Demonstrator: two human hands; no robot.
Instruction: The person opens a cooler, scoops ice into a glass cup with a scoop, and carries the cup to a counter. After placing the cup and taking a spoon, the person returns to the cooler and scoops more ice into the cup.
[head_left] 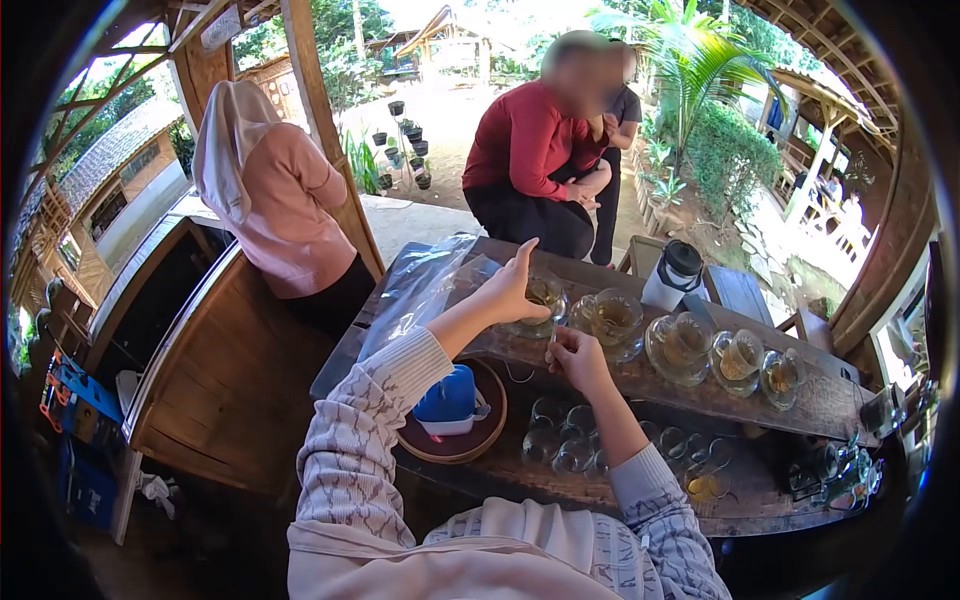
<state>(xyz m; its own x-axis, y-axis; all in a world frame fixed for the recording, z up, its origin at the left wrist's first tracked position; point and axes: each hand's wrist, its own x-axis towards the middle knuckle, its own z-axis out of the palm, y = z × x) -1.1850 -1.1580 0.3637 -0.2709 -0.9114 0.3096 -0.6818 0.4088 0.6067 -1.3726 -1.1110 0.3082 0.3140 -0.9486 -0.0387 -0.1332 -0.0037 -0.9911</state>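
Observation:
My left hand (510, 292) reaches over the upper wooden counter, thumb raised and fingers apart, beside a glass cup (545, 292) on a clear saucer. Whether its fingertips touch the cup, I cannot tell. Close by, my right hand (582, 362) is closed in a pinch around a thin, pale piece too small to name. Just to the right, another filled glass cup (612, 315) stands on its saucer. Further along the row are more cups of amber liquid, among them one glass cup (686, 340) and another (740, 356).
Clear plastic (420, 300) lies on the counter's left part. Below, a round wooden tray (480, 440) holds a blue-and-white item (448, 400). Several glasses (572, 450) stand on the lower shelf. A white jug (672, 275) is behind the cups. People (530, 150) are beyond the counter.

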